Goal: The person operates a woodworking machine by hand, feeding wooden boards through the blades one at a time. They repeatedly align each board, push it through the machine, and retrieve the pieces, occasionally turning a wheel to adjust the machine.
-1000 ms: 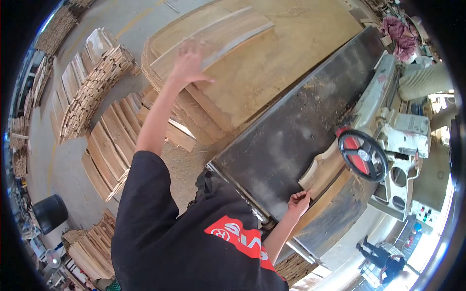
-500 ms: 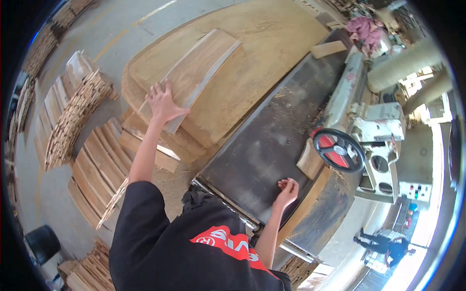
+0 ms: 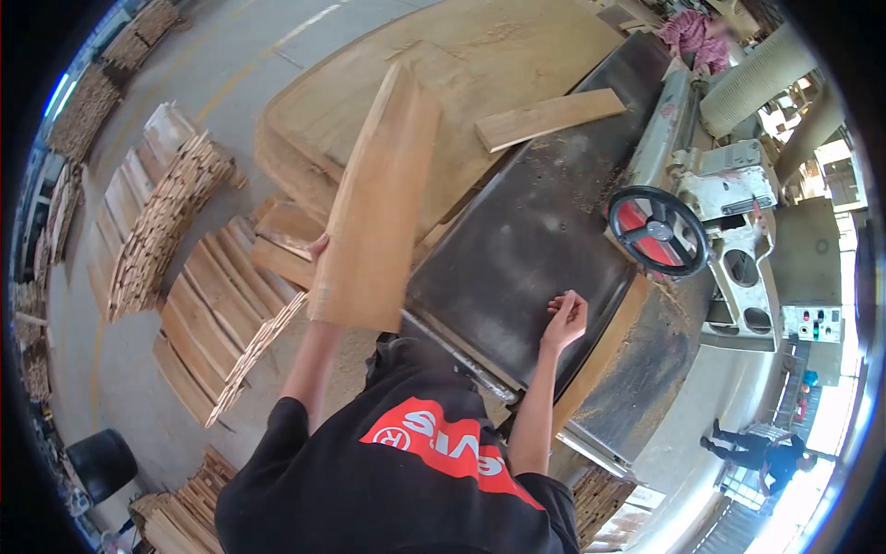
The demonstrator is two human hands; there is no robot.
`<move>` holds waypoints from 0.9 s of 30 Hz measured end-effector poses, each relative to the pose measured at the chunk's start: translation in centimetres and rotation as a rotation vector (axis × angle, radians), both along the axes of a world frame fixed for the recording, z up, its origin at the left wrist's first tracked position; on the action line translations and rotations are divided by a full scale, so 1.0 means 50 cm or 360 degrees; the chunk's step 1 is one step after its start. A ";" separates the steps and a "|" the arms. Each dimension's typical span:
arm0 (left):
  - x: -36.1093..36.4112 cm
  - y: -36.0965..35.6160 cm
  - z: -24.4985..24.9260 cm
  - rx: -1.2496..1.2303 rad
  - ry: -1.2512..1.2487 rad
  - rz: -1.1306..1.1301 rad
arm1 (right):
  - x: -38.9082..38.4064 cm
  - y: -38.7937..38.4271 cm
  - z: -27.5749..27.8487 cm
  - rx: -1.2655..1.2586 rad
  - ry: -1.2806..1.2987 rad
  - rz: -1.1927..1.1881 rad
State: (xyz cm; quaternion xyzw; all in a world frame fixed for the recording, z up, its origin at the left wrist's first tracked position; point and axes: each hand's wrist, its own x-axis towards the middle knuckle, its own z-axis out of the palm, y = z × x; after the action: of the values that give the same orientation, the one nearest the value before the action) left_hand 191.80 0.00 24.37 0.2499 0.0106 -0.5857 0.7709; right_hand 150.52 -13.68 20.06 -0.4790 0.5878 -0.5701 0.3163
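Note:
A wide wooden board [image 3: 383, 203] is raised at a tilt over the near end of the sawdust-covered side table. My left hand [image 3: 319, 247] grips its left edge, with most of the fingers hidden behind the wood. My right hand [image 3: 566, 320] hovers over or rests by the dark metal machine table [image 3: 517, 268], its fingers curled in and nothing seen in them. A shorter plank [image 3: 552, 118] lies across the far part, bridging the machine table and the side table [image 3: 461, 55].
A black handwheel [image 3: 658, 231] sits on the machine at right, below a ribbed hose [image 3: 757, 83]. Stacked boards [image 3: 221, 314] stand on the floor at left. A person in pink [image 3: 694, 39] is at the far end; another person [image 3: 761, 457] is in the background.
My left hand has lifted the wide board off the side table and brought it nearer. The shorter plank at the far end has come closer. My right hand stays curled.

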 end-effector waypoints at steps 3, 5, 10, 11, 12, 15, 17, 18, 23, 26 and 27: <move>-0.047 0.037 -0.025 -0.0126 0.0091 0.0170 | -0.005 -0.002 -0.008 0.0013 0.0004 0.0063; -0.099 0.064 -0.028 -0.0152 0.0116 0.0205 | 0.002 0.001 0.001 0.0153 0.0085 0.0100; -0.172 0.154 -0.022 -0.0355 0.0078 0.0228 | 0.125 0.108 0.119 0.0794 -0.0282 0.0885; -0.176 0.167 -0.020 -0.0354 0.0065 0.0215 | 0.166 0.155 0.172 0.0919 -0.0446 0.1170; -0.178 0.178 -0.026 -0.0257 0.0074 0.0199 | 0.205 0.200 0.202 0.1036 -0.0615 0.1447; -0.202 0.220 0.031 -0.0010 -0.0039 0.0098 | 0.257 0.274 0.182 0.1009 -0.1152 0.1522; -0.198 0.246 0.045 0.0172 -0.0224 -0.0024 | 0.248 0.290 0.196 0.0952 -0.1163 0.1578; -0.176 0.260 0.025 0.0276 -0.0350 -0.0106 | 0.239 0.300 0.205 0.0948 -0.1099 0.1494; -0.164 0.270 0.013 0.0359 -0.0475 -0.0858 | 0.204 0.378 0.416 0.0543 0.0649 0.1623; -0.314 0.255 0.071 -0.0285 -0.0047 -0.1046 | 0.217 0.481 0.455 0.0166 0.1452 0.1406; -0.361 0.268 0.083 -0.0327 0.0243 -0.0924 | 0.225 0.518 0.435 -0.0124 0.1835 0.1185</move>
State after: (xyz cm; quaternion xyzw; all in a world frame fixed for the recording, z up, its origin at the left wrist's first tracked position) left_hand 173.75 13.39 28.52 0.1188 -0.0626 -0.7965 0.5896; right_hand 161.77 12.20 41.79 -0.8870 0.4375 -0.0982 0.1104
